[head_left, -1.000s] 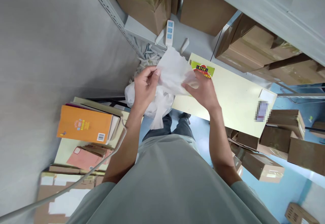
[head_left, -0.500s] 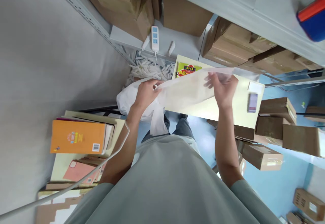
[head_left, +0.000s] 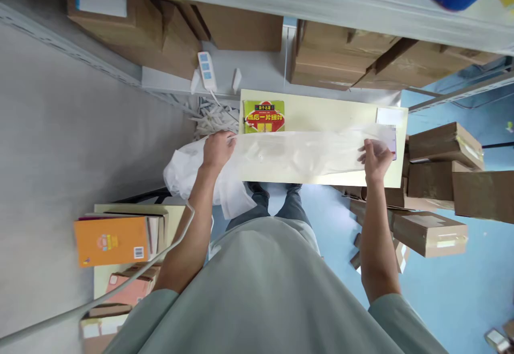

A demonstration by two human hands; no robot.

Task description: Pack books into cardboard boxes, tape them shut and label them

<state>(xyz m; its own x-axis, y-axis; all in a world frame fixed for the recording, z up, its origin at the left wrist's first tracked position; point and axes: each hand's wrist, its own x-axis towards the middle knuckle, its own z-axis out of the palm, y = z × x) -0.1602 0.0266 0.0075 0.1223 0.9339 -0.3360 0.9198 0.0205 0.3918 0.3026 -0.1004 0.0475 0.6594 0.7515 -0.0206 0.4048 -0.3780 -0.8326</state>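
A strip of translucent white plastic film [head_left: 297,153] is stretched across the pale yellow tabletop [head_left: 321,110]. My left hand [head_left: 219,150] pinches its left end, beside a bunched heap of the same film [head_left: 182,169] that hangs off the table. Far to the right, my right hand [head_left: 376,160] has its fingers closed on the other end. Behind the strip, near the table's left end, lies a green and red book [head_left: 264,115], its lower edge at the film. A blurred-out phone-like thing [head_left: 390,138] lies partly under the film by my right hand.
A white power strip [head_left: 207,71] and cardboard boxes [head_left: 333,49] sit on the shelf behind. Paper scraps [head_left: 217,115] fill a spot left of the table. An orange book [head_left: 112,240] tops a pile at lower left. More boxes [head_left: 429,233] stand at right.
My right hand has moved right, drawing the film into a longer, straighter strip over the tabletop. My left hand keeps its hold. The view has shifted and turned.
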